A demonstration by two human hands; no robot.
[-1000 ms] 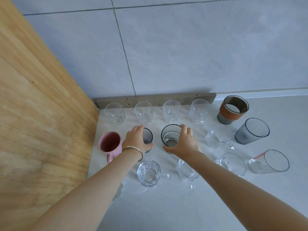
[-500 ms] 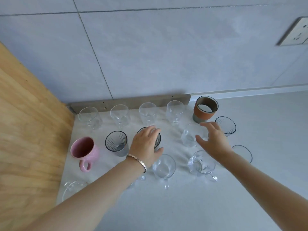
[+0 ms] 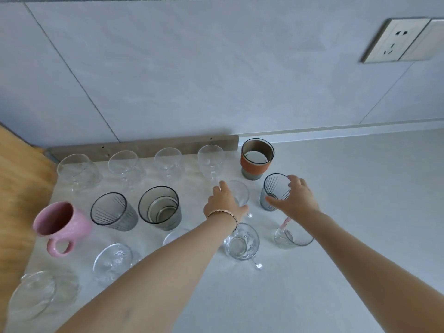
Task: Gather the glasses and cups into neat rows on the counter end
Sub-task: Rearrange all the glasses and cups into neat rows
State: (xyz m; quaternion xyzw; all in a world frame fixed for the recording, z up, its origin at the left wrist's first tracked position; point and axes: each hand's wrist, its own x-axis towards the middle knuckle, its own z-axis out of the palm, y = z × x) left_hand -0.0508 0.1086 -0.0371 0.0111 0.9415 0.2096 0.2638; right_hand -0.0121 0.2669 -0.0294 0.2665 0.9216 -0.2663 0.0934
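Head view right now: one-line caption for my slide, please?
Left hand on a clear handled glass mug, right hand gripping a grey ribbed glass tumbler, midway through lining up glassware.

A wall socket [image 3: 398, 40] sits on the grey tiled wall [image 3: 192, 68]; a wooden panel [image 3: 16, 188] stands at left.

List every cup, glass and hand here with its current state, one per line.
Four clear stemmed glasses: upright, rowed along the wall.
Orange-sleeved grey cup: upright, untouched.
Pink ceramic mug: upright, untouched.
Two dark-rimmed grey tumblers: upright, side by side.
Clear handled mug: left hand on it.
Striped grey tumbler: right hand around it.
Front clear glass mugs: upright, loosely spaced.
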